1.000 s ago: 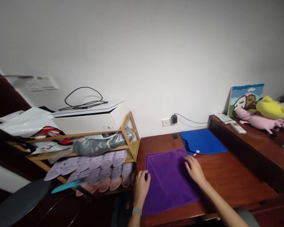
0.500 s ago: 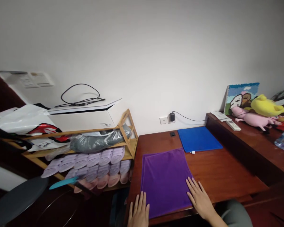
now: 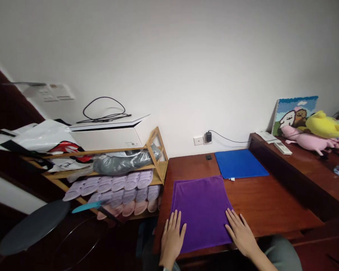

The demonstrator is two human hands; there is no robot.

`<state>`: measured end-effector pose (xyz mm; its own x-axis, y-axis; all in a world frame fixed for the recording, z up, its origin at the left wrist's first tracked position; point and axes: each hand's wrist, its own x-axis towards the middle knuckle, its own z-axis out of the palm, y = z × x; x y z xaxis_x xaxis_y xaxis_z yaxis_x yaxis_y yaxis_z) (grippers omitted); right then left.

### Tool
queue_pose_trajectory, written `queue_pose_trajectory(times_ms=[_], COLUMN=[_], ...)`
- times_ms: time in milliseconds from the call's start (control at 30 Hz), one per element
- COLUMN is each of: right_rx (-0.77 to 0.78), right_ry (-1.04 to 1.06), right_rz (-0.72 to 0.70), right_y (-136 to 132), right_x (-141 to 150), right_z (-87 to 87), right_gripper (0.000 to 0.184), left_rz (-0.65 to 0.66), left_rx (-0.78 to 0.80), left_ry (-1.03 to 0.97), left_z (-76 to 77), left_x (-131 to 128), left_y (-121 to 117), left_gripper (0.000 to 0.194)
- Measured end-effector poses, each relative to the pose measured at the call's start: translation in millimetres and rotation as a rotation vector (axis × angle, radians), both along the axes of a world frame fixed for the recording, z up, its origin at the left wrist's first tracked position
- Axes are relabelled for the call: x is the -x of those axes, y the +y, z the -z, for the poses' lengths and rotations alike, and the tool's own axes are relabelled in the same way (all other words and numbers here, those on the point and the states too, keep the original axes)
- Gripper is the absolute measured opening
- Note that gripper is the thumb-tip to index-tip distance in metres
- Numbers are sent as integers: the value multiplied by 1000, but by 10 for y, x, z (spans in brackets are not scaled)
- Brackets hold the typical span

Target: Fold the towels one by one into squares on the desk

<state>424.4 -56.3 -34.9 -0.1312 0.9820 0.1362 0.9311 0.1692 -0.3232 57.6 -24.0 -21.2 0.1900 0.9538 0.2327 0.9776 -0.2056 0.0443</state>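
A purple cloth, folded with its layers slightly offset at the far left corner, lies flat on the brown wooden table. My left hand rests open on its left edge, fingers stretched out. On the right edge lies my right hand, also open with the fingers spread and pointing away from me. Neither hand grips the fabric. Farther back, against the wall, a blue folded cloth with a small white tag lies flat, apart from the purple one.
Left of the table stands a wooden rack with slippers and a white box on top. A dark round stool is lower left. Plush toys and a remote sit on the raised right ledge.
My left hand has moved forward along the cloth's left edge. My right hand stays at the right edge. The whole view has shifted slightly, with the scene appearing farther right.
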Motion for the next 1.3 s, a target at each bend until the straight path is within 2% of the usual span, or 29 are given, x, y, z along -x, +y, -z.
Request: queue_pose_trajectory(times_ms=[67, 133, 233, 333, 400, 500, 567, 633, 700, 767, 833, 933, 1033, 1100, 1167, 1300], right_rx=[-13, -28, 18, 122, 169, 167, 153, 166, 192, 197, 168, 101, 103, 127, 150, 190], right_ry=[12, 25, 22, -3, -15, -18, -26, -46, -70, -82, -78, -42, -14, -9, -20, -59], right_rz=[24, 30, -4, -62, -110, -144, -93, 23, 130, 173, 153, 56, -50, -77, -43, 124], right_y=[138, 407, 949, 1410, 1582, 1657, 1638, 1609, 1599, 1627, 1696, 1844, 1973, 2021, 2040, 2037], right_x=[45, 180, 522, 890, 1048, 1033, 844, 569, 305, 157, 189, 531, 930, 1043, 980, 552], right_z=[-129, -337, -649, -766, -710, -522, -404, -331, -311, -341, -408, -524, -564, -531, -471, -364], right_gripper=[65, 66, 66, 66, 67, 69, 71, 71, 71, 71, 70, 69, 67, 67, 69, 71], left_rz=[-13, -9, 74, 186, 193, 94, 5, -54, -71, -61, -30, 88, 178, 182, 163, 85], left_rx=[-41, -90, -132, -74, 10, 91, 96, 97, 99, 74, 23, -23, 42, 89, 111, 127], left_ry=[-16, -45, -87, -70, -39, -12, -1, 9, 15, 12, -3, -26, -29, -28, -23, 1], left_z=[-21, -144, -402, -533, -498, -329, -217, -147, -129, -150, -194, -254, -263, -240, -214, -189], left_x=[32, -35, -305, -595, -668, -523, -329, -154, -58, -63, -154, -368, -508, -488, -382, -111], left_y=[-2, 129, 552, 1053, 1314, 1532, 1583, 1592, 1590, 1605, 1647, 1742, 1824, 1858, 1879, 1918], left_gripper=[58, 55, 52, 53, 54, 58, 63, 67, 68, 66, 63, 59, 56, 56, 58, 60])
